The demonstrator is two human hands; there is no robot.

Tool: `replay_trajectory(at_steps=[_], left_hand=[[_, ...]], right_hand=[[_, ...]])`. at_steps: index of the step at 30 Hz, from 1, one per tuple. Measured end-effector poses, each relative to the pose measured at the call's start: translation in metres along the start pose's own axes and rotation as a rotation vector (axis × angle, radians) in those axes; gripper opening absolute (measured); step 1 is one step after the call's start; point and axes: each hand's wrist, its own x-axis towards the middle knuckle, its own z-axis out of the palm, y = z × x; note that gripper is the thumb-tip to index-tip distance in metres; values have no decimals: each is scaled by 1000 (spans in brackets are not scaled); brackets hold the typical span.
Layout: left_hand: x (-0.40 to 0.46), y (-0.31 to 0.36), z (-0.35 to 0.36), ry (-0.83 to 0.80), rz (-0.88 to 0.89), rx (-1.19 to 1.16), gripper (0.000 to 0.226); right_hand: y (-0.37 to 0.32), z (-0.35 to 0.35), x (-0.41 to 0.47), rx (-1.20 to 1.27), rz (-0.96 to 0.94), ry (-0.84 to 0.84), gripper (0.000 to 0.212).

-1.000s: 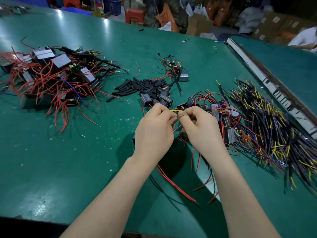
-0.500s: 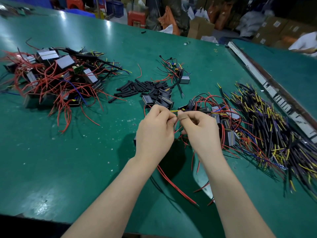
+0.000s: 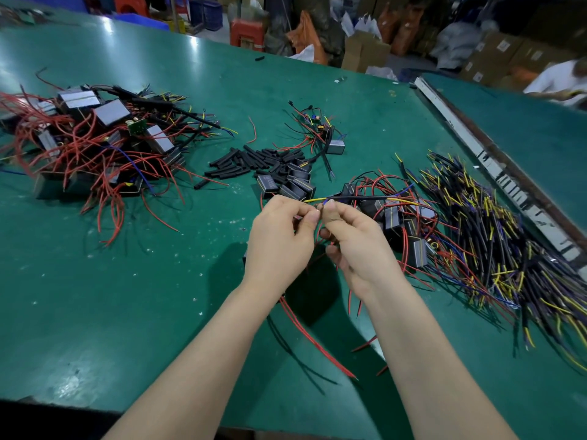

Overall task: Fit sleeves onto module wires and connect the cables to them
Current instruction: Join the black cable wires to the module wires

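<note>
Above the green desk [image 3: 111, 296], the left hand [image 3: 279, 236] and right hand [image 3: 359, 246] meet fingertip to fingertip. The left fingers pinch thin wire ends; the right fingers pinch the end of a black cable [image 3: 365, 197] whose yellow and blue leads show at the pinch. Beyond the hands lies a heap of black sleeves [image 3: 254, 163]. Right of the hands sit loose modules [image 3: 397, 223] and, farther right, a pile of cables [image 3: 508, 236]. Left of the sleeves lies a tangle of red-wired modules [image 3: 95, 144].
</note>
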Motion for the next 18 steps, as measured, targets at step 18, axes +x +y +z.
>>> replay_trajectory(at_steps=[18], left_hand=[[2,2,-1,18,47,-44,9]], right_hand=[[-4,-1,3,241,130,-133,21]])
